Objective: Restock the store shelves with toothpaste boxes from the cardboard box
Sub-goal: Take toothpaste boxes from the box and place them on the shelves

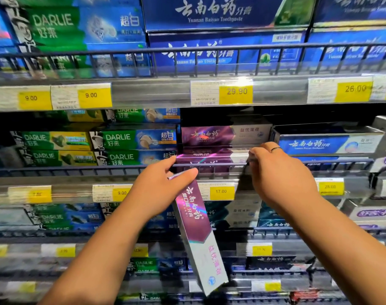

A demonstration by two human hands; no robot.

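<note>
Restocking in progress, seen from in front of the middle shelf (55, 180), read left to right.

At far left, green Darlie boxes (118, 139) lie stacked lengthwise behind the wire rail (77, 169), which likely serves to keep the stock from sliding off the front edge.

The left hand (163, 188) is raised to rail height. Its thumb and fingers are clamped on the upper end of the held toothpaste box (198, 234), a purple-and-white carton that hangs down and slightly rightward in front of the lower shelves. Held by one end in this way, it appears to be parked in reserve, so the slot above stays unobstructed. Its forefinger reaches toward the rail.

Just behind the rail, above the 17.00 price tag (221, 191), the shelved purple box (206, 156) lies flat with a matching carton stacked above it. This marks the slot as the proper one for this product.

The right hand (280, 177), a ring on one finger, has its fingers curled over the right end of that shelved box, probably squaring it up or seating it.

The two hands are apart, one at each end of the slot. At far right, blue boxes (326, 143) fill the neighbouring bay.

The cardboard box is not in view.
</note>
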